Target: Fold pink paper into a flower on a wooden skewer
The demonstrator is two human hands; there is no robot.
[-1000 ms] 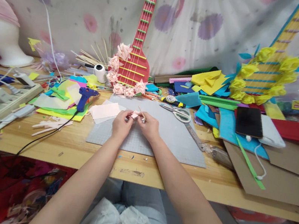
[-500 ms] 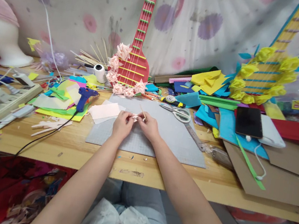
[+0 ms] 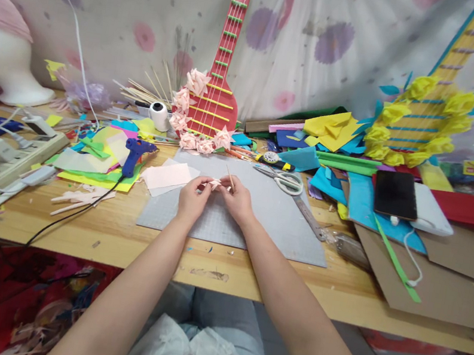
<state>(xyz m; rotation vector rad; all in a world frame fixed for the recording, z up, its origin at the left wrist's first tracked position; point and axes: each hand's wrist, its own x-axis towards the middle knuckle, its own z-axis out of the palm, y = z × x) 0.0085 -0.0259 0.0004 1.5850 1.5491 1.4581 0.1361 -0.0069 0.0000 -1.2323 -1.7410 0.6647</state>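
Observation:
Over the grey cutting mat (image 3: pixel 274 226), both my hands pinch a small pale pink paper piece (image 3: pixel 215 184), folded or curled like a petal. My left hand (image 3: pixel 194 196) has its fingertips closed on the left side of it. My right hand (image 3: pixel 237 199) grips the other side, and a thin wooden stick (image 3: pixel 229 174) juts up from between its fingers. The fingers hide much of the paper. Just left of my hands lie flat pale pink paper sheets (image 3: pixel 167 177). Behind stands a red paper guitar (image 3: pixel 213 101) trimmed with pink paper roses (image 3: pixel 197 82).
A blue glue gun (image 3: pixel 132 157) rests on coloured paper at left, its black cord crossing the table. Beyond it sits a power strip (image 3: pixel 7 163). Scissors (image 3: pixel 285 181) and a metal ruler (image 3: pixel 308 218) lie right of my hands. Cardboard (image 3: pixel 437 284) and a phone (image 3: pixel 396 194) are farther right.
My fingers have shifted slightly around the pink paper, and the stick in my right hand stands a little more upright. Nothing else on the table has moved.

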